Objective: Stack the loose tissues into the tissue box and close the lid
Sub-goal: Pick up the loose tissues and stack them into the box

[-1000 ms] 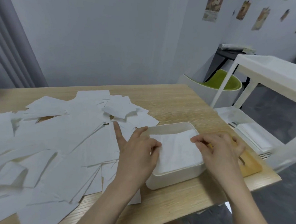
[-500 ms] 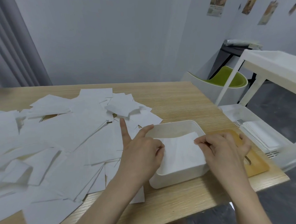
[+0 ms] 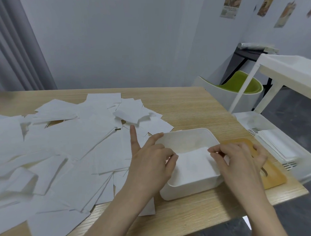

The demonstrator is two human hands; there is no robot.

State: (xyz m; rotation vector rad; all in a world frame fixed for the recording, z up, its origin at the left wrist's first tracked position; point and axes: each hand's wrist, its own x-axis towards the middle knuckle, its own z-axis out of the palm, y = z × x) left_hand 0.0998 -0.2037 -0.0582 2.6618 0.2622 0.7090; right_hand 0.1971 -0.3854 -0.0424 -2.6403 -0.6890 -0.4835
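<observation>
Presently a folded tissue (image 3: 191,162) is pinched at both edges by the left hand (image 3: 149,164) and right hand (image 3: 239,160), kept flat inside the tissue box (image 3: 189,190); the wooden lid (image 3: 275,177) waits at 3 o'clock.

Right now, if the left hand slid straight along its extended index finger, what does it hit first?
Likely the raised tissue atop the loose tissues, just past the left hand fingertip; depth is unclear, so it might pass under that edge.

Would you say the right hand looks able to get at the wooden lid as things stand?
Probably yes. The right hand pinches the tissue in the tissue box, and the wooden lid lies flat just beside it, partly under its fingers, with nothing between.
</observation>
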